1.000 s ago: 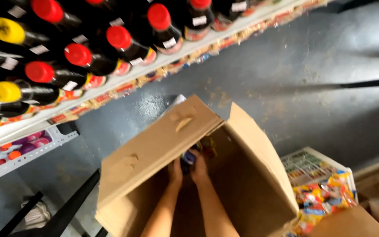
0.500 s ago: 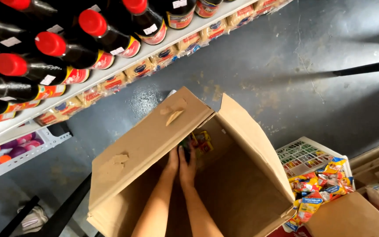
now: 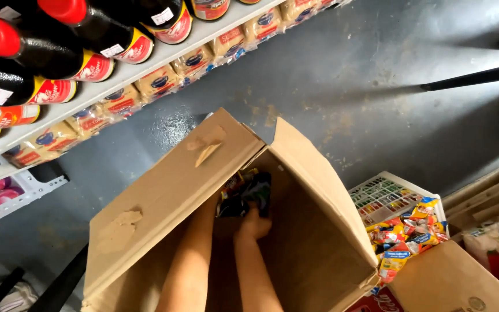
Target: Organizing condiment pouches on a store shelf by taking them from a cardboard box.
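Head view, right hand deep in cardboard box, fingers closed on dark packets, left hand hidden.

1. One big open cardboard box, dead centre.
2. Two hands reaching into that box, though only the right hand actually shows; the left one's hidden behind the flap.
3. Six dark bottles on the shelf up-left of the box, two showing red caps.
4. One white plastic crate right of the box.
5. One smaller cardboard carton at the box's lower right.
6. Snack packets beside the crate: too jumbled to count.
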